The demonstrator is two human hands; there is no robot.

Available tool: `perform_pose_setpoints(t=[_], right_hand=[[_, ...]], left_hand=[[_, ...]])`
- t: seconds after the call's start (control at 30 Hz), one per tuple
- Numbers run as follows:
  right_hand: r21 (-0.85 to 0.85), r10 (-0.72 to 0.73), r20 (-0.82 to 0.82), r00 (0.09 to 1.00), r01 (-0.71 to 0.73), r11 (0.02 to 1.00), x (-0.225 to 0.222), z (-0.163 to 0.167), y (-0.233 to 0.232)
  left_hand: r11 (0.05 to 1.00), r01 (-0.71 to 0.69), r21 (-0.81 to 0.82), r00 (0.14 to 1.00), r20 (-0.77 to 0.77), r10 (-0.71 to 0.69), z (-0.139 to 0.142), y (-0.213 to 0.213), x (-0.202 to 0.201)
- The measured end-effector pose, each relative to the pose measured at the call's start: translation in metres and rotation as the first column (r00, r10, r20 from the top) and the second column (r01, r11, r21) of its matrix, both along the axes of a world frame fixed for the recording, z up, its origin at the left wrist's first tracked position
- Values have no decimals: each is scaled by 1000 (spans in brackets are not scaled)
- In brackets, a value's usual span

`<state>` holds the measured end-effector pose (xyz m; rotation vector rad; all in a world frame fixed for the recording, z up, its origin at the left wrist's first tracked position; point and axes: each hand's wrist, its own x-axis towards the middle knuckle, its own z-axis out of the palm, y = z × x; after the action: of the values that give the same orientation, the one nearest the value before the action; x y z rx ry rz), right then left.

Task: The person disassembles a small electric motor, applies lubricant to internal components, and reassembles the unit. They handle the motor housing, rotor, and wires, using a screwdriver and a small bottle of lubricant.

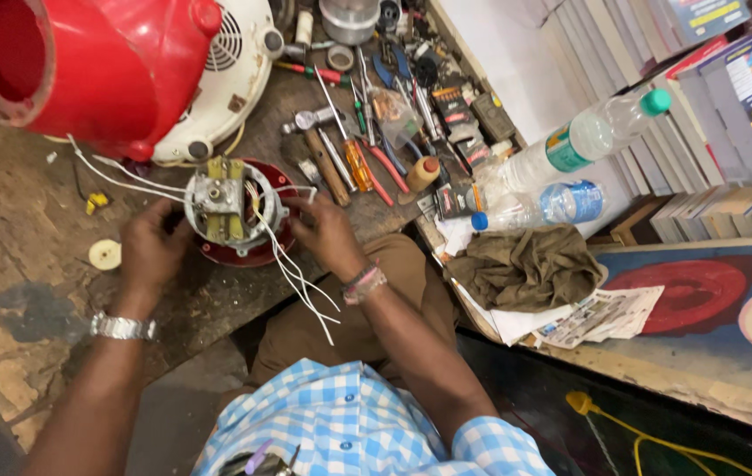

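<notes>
Checked blue shirt (349, 423) fills the near edge. Beyond it, both hands close around a small electric motor (226, 207) on a red base on the worn bench: left hand (151, 247) grips its left side, right hand (327, 234) pinches white wires (301, 282) trailing from it. Screwdrivers (354, 154) lie right of the motor.

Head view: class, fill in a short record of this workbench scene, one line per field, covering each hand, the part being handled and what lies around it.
Left hand: left hand grips the left side of the motor
Right hand: right hand holds the motor's right side, fingers by the white wires
Motor: metal, sits on a red base
Behind it: red housing
Tools: screwdrivers and pliers spread on the wooden workbench
To the right: two plastic bottles, an olive cloth
</notes>
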<state>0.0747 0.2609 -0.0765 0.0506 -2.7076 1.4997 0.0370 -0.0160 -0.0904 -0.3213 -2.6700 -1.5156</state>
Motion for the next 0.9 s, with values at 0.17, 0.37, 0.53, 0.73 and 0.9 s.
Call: perform_pose_setpoints(t=[0.17,0.37,0.53,0.73,0.9], right_hand=[[8,-17,-143,990,18,1000,12,14,-7],[122,-68,-274,959,105,987,13,7,-16],[76,-97,-203,974,114,991,11,-2,-12],[-81,-106,-107,989,97,992,1,-13,0],[-76,-83,-98,992,76,994,-5,-20,7]], left_hand=[[994,-108,-22,994,-27,108,4,12,7],[996,-79,-50,997,-9,78,8,12,6],[995,40,-94,993,-104,-50,10,3,-1],[984,158,-85,981,-103,-166,5,-9,-16],[984,158,-83,987,-31,-161,-3,-8,-20]])
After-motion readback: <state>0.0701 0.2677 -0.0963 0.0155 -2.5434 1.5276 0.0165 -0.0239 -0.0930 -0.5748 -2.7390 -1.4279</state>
